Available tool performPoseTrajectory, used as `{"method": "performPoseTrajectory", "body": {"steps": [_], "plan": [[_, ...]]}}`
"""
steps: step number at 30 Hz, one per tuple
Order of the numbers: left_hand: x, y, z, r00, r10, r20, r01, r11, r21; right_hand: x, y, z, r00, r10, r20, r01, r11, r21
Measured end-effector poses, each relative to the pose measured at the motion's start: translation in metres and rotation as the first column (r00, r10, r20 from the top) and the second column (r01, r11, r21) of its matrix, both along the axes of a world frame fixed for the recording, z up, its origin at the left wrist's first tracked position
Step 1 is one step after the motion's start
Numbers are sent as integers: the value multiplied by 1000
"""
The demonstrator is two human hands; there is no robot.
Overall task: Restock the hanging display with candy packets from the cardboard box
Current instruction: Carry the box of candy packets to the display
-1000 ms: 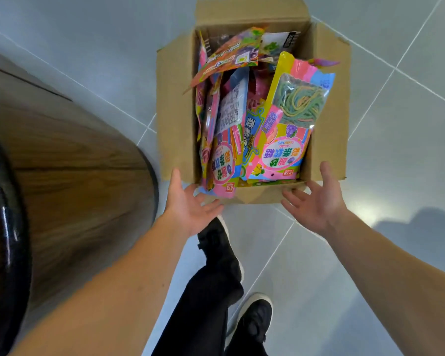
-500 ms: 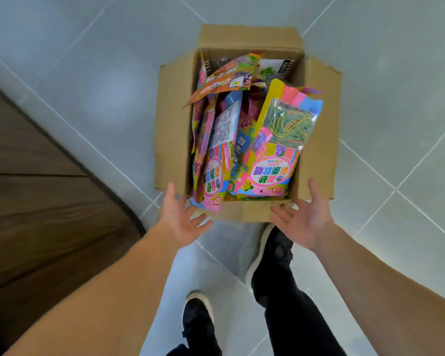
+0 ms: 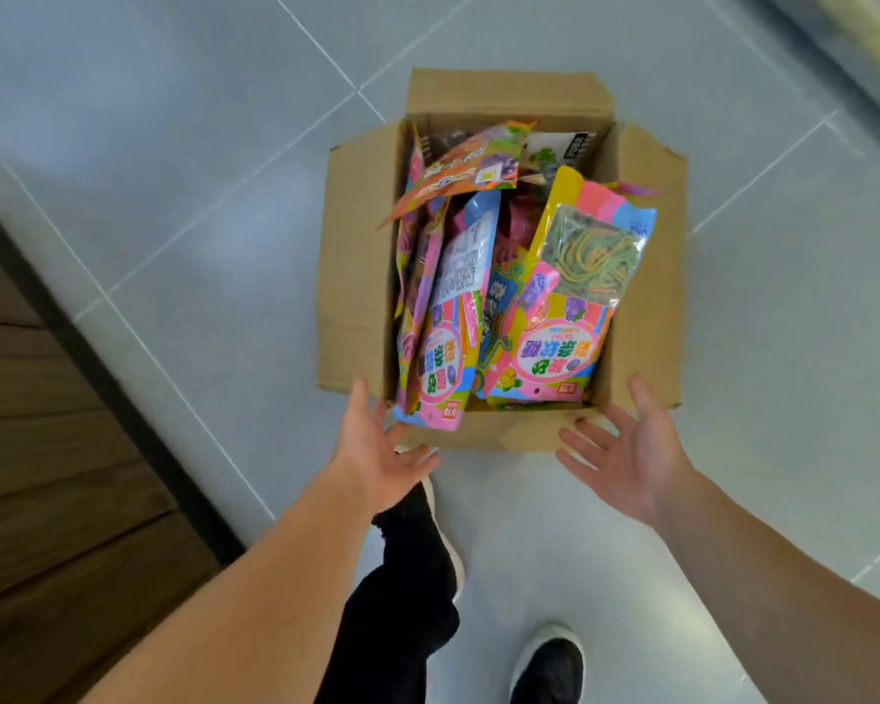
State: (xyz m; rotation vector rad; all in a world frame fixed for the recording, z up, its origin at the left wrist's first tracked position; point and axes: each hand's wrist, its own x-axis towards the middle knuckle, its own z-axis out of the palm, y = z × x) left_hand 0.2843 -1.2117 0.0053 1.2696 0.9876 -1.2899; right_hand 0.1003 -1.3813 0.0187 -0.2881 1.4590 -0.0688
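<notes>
An open cardboard box [image 3: 356, 276] is held above the floor, ahead of me. It is stuffed with several bright candy packets [image 3: 544, 343], mostly pink and yellow; one with a clear window of green and yellow strings [image 3: 598, 249] lies on top at the right. My left hand [image 3: 377, 449] cups the box's near left corner, thumb up along the side flap. My right hand [image 3: 631, 454] cups the near right corner the same way, fingers spread under the near flap. The hanging display is out of view.
Grey floor tiles [image 3: 199, 170] lie all around. A dark wooden fixture [image 3: 47, 475] with a black base edge runs along the left. My black-trousered leg [image 3: 402, 602] and black shoes [image 3: 549, 668] are below the box. A pale ledge [image 3: 864, 38] crosses the top right corner.
I have walked forward with the box in both hands. The wooden fixture has slid away to the left and more open tile shows. My feet have swapped places in step.
</notes>
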Motion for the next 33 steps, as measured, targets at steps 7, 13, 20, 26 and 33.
{"method": "performPoseTrajectory", "body": {"steps": [7,13,20,26,33], "plan": [[102,-64,0,1000,22,-17,-22,999,-24,118,-72,2,997,66,-43,-67,997,-34],[175,-116,4,996,92,-2,-92,996,-13,202,-129,-6,997,75,-12,-75,997,-13],[258,-178,11,984,178,18,-179,983,38,297,-202,0,984,176,1,-176,984,41],[340,-229,11,974,226,33,-227,973,45,386,-253,-1,970,242,15,-242,970,10],[475,-277,10,971,237,-3,-237,971,-7,526,-306,-6,943,325,-67,-329,942,-68]]}}
